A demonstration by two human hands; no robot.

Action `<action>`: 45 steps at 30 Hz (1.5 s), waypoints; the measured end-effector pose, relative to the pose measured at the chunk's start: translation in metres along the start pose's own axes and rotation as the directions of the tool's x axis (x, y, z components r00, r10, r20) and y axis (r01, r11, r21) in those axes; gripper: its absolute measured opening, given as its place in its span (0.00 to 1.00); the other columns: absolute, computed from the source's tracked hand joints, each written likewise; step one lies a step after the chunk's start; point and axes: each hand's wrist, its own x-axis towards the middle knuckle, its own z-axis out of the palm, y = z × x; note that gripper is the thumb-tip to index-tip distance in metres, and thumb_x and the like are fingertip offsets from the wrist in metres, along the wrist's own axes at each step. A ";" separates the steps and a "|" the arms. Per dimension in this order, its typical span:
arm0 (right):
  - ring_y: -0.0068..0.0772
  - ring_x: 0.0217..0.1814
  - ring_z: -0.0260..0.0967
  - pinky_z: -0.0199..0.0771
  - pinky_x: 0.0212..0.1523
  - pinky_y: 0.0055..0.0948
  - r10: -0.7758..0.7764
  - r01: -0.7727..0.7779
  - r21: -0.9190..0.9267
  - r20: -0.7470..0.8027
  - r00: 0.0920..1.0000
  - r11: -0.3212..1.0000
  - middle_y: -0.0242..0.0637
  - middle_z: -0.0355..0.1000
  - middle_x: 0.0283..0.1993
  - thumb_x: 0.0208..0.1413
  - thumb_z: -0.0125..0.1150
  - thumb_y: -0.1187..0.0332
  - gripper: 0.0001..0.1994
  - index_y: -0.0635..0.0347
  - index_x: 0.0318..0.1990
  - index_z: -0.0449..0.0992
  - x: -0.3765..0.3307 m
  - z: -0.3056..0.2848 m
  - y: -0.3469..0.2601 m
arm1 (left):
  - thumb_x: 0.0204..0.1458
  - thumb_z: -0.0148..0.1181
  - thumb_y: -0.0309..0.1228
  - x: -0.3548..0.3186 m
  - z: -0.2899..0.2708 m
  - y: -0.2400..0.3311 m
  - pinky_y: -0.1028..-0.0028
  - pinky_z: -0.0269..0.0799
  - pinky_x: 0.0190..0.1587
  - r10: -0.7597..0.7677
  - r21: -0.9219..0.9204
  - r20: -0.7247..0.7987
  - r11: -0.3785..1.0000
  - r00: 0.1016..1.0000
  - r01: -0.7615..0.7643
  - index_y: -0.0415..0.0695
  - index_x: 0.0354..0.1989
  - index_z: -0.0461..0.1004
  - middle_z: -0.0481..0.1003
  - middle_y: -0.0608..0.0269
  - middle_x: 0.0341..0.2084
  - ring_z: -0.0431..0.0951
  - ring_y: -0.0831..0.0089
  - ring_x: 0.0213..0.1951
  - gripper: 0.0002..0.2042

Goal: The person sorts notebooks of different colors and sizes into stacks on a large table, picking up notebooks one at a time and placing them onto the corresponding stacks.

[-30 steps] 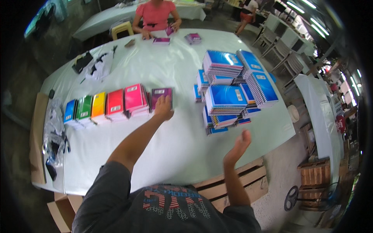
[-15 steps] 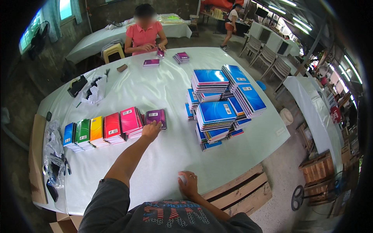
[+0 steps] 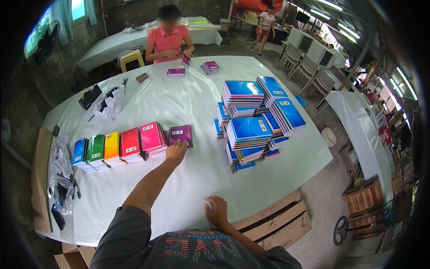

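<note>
White sheeting covers the desk [image 3: 192,103], and everything described below is laid on it. At the far left edge, crumpled clear plastic bags [image 3: 60,172] are seen hanging over the side. Just to their right, a row of spiral notebook stacks is arranged side by side: a blue stack [image 3: 79,154], a green stack [image 3: 96,151], a yellow stack [image 3: 111,149], a red stack [image 3: 131,146] and a pink stack [image 3: 151,139]. The row is closed at its right end by a purple notebook [image 3: 181,135], which lies flat on the desk just beside the pink stack.

The left hand [image 3: 175,152] is extended over the desk, and the near edge of the purple notebook is touched by its fingertips [image 3: 181,143]. The fingers are held loosely spread; nothing is gripped by them.

The right hand [image 3: 217,210] is rested on the desk near its front edge, well apart from the notebooks. Its fingers are curled closed around a small pale object [image 3: 208,205], the kind of which cannot be told.

To the right of centre, tall piles of blue notebooks [image 3: 251,130] are stacked closely together. At the far side of the desk, a person in a pink shirt [image 3: 169,40] is seated, with small purple notebooks [image 3: 210,67] placed nearby.
</note>
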 end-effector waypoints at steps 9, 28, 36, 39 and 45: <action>0.37 0.52 0.62 0.56 0.51 0.39 0.020 -0.017 -0.041 0.056 0.998 0.999 0.33 0.71 0.43 0.46 0.59 0.67 0.13 0.50 0.43 0.73 -0.001 0.000 0.004 | 0.48 0.53 0.30 -0.111 -0.001 0.045 0.63 0.73 0.40 0.140 -0.050 -0.304 0.985 0.942 -0.163 0.43 0.48 0.69 0.70 0.47 0.47 0.74 0.59 0.45 0.17; 0.34 0.51 0.66 0.67 0.52 0.36 0.178 -0.596 0.772 0.632 0.754 -0.219 0.40 0.67 0.49 0.58 0.51 0.67 0.15 0.64 0.50 0.64 0.039 0.042 -0.027 | 0.58 0.49 0.31 -0.226 -0.084 0.092 0.66 0.74 0.35 -0.338 -0.815 0.561 -0.385 0.755 0.434 0.42 0.45 0.63 0.70 0.61 0.37 0.74 0.69 0.33 0.10; 0.37 0.54 0.66 0.66 0.56 0.38 0.012 -0.677 0.681 0.708 0.707 -0.279 0.41 0.67 0.51 0.59 0.50 0.69 0.17 0.65 0.53 0.62 0.045 0.047 0.001 | 0.49 0.58 0.30 -0.231 -0.049 0.070 0.67 0.71 0.33 -0.486 -0.669 -0.063 0.669 0.872 0.324 0.43 0.38 0.71 0.71 0.58 0.28 0.74 0.63 0.29 0.09; 0.37 0.55 0.65 0.65 0.57 0.39 -0.109 -0.722 0.641 0.723 0.682 -0.262 0.42 0.66 0.52 0.60 0.49 0.67 0.17 0.65 0.54 0.62 0.052 0.048 0.005 | 0.48 0.59 0.31 -0.227 -0.046 0.068 0.66 0.71 0.34 -0.475 -0.602 -0.072 0.722 0.877 0.341 0.46 0.32 0.74 0.72 0.60 0.28 0.74 0.62 0.30 0.05; 0.39 0.58 0.63 0.62 0.59 0.42 -0.103 -0.732 0.626 0.737 0.668 -0.268 0.44 0.64 0.55 0.61 0.46 0.64 0.20 0.65 0.57 0.60 0.047 0.053 0.014 | 0.47 0.59 0.31 -0.226 -0.048 0.072 0.65 0.71 0.33 -0.492 -0.629 -0.096 0.703 0.865 0.330 0.47 0.30 0.74 0.72 0.61 0.27 0.74 0.62 0.30 0.04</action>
